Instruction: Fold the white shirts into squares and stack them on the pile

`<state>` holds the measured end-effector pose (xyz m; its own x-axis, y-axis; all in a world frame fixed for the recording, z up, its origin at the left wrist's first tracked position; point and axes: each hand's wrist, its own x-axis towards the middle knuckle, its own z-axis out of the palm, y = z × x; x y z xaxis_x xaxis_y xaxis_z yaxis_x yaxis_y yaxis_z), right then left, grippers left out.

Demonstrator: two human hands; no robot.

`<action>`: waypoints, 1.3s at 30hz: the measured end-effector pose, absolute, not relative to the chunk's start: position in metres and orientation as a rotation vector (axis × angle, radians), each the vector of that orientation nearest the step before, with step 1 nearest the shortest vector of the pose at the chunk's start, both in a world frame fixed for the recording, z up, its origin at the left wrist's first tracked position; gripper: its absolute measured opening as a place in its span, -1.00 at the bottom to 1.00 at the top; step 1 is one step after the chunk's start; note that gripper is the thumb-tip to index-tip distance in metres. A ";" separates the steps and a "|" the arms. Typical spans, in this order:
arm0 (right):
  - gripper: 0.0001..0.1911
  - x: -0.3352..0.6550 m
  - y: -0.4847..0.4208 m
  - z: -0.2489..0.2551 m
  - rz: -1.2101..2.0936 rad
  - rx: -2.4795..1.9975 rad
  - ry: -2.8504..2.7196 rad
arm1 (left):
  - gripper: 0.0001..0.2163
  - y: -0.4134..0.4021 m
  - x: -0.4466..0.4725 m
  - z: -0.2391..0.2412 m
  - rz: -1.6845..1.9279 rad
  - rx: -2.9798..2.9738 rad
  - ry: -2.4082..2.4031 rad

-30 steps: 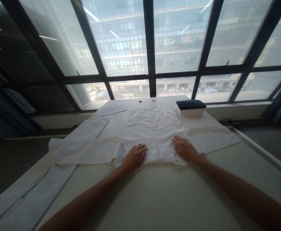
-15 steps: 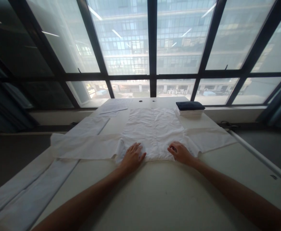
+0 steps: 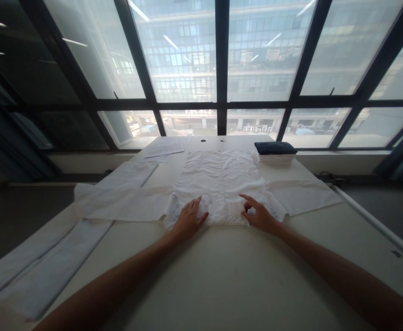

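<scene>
A white shirt (image 3: 204,172) lies spread on the white table (image 3: 218,271), its body in the middle and its sleeves reaching out to both sides. A seam line runs down its centre. On the near left part of the body rests my left hand (image 3: 189,218), open, palm down with its fingers stretched over the cloth. My right hand (image 3: 259,217) is at the near right part. Its index finger points out over the fabric, apart from the thumb, while the other fingers bend inward and are partly hidden. I see nothing held in either hand.
A dark folded cloth (image 3: 273,148) tops a stack of white folded cloths (image 3: 275,157) at the back right. Printed papers (image 3: 165,147) lie at the back left. More white fabric (image 3: 49,271) stretches along the left edge. Large windows stand beyond the table.
The index finger of my right hand has straightened forward, away from the thumb. My left hand stays on the shirt with little change. The view has tilted slightly.
</scene>
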<state>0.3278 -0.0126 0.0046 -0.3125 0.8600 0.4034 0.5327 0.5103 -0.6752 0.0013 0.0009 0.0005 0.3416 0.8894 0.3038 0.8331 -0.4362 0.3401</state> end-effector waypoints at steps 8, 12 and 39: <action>-0.34 0.328 -0.011 0.003 0.511 -1.034 -2.017 | -0.42 0.001 0.001 0.005 0.601 2.511 1.578; -0.36 0.326 -0.015 0.007 0.495 -1.033 -2.020 | -0.46 -0.001 0.000 0.007 0.595 2.516 1.526; -0.59 0.314 -0.025 0.014 0.527 -0.916 -2.073 | -0.67 -0.011 0.010 0.039 1.044 2.160 0.903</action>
